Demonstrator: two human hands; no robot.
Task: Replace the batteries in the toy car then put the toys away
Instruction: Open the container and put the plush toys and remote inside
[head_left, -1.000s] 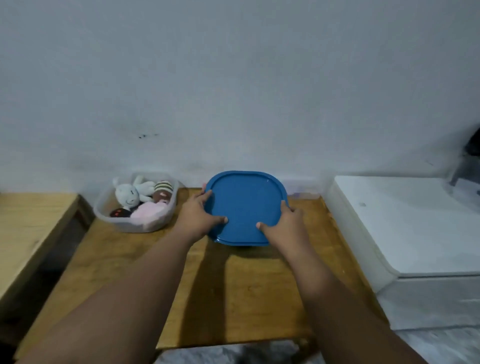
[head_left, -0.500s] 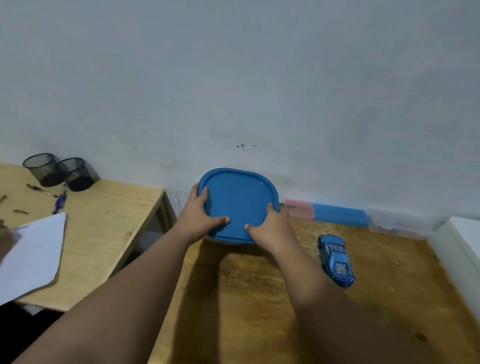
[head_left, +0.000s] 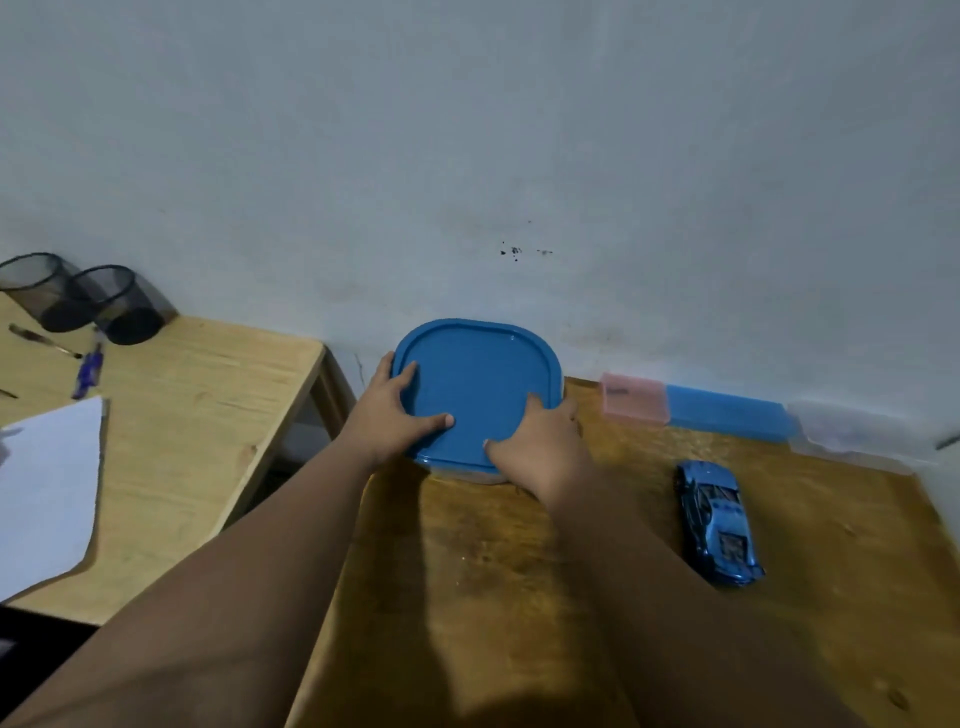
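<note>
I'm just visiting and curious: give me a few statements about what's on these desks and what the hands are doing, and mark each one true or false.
1. Both hands, left hand and right hand, rest on the blue lid. True.
2. The toy car is red. False: it is blue.
3. The toy car lies to the right of the lidded container. True.
4. Three mesh cups stand on the left desk. False: there are two.
5. The pink box sits on top of the blue lid. False: it lies by the wall, right of the lid.
</note>
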